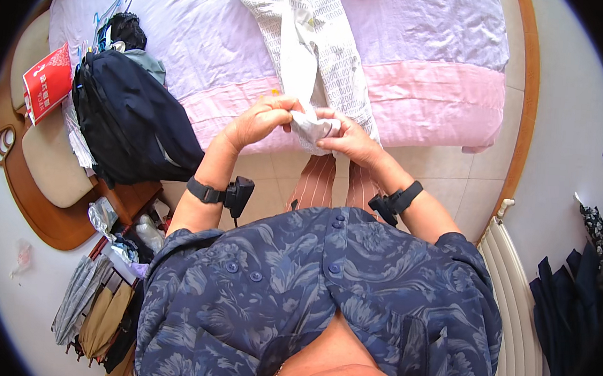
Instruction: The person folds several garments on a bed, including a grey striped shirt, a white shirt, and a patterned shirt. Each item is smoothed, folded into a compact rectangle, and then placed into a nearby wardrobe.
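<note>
A white garment [300, 57] with a grey printed pattern lies lengthwise over the near edge of the bed, its plain inner side showing along the middle. My left hand [270, 116] pinches a gathered end of this cloth between thumb and fingers. On the other side of the same end, my right hand [348, 137] grips the fabric with the thumb in front. The bunched hem [313, 127] between both hands is folded back, and part of it is covered by my fingers. Whether the garment is trousers or a shirt, I cannot tell.
The bed [422, 34] has a lilac sheet with a pink border [438, 103]. At left, a dark backpack [133, 118], clothes hangers [103, 22] and a red bag [49, 84] crowd the bed's corner. A white radiator [515, 318] stands by the right wall.
</note>
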A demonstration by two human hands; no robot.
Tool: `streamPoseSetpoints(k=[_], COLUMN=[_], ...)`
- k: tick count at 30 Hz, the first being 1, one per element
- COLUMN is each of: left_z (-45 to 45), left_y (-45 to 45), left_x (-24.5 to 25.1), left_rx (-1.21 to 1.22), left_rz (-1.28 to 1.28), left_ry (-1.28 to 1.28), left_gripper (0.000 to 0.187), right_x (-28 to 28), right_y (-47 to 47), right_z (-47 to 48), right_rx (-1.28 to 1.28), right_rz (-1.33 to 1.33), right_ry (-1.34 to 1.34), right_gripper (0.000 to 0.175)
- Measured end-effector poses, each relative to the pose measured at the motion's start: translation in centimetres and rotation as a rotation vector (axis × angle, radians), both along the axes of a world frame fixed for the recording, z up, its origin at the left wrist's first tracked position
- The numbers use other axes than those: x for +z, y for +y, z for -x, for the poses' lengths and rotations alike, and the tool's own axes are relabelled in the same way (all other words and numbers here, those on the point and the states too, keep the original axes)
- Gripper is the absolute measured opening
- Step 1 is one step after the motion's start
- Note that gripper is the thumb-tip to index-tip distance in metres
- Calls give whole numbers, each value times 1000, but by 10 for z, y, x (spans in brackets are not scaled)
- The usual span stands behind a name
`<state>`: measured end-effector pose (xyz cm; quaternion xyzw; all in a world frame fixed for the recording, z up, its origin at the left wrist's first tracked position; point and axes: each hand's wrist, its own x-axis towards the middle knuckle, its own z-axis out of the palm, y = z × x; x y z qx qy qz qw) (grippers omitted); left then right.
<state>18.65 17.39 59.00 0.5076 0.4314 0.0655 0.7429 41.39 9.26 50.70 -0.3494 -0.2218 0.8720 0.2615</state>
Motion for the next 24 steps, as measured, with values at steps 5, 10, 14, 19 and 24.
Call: streamPoseSetpoints(k=[5, 10, 14, 19, 24], left_z=[18, 17, 4, 8, 32], left_y=[16, 114, 171, 182, 206], left_x=[-20, -85, -131, -141, -128], left_rx=[180, 99, 95, -117, 51], left_rz=[-131, -1128, -868, -339, -355], left_ry=[100, 460, 675, 393, 536], left_gripper=[21, 33, 37, 41, 24], right_x=[15, 59, 95, 111, 107], right_y=[-13, -10, -9, -13, -24], right_z=[16, 31, 40, 55, 55], right_rx=[-32, -42, -30, -114, -72], right_rz=[-653, -1013, -869, -796, -708], right_ry=[-417, -476, -215, 41, -3], right_gripper=[23, 25, 18, 20, 22])
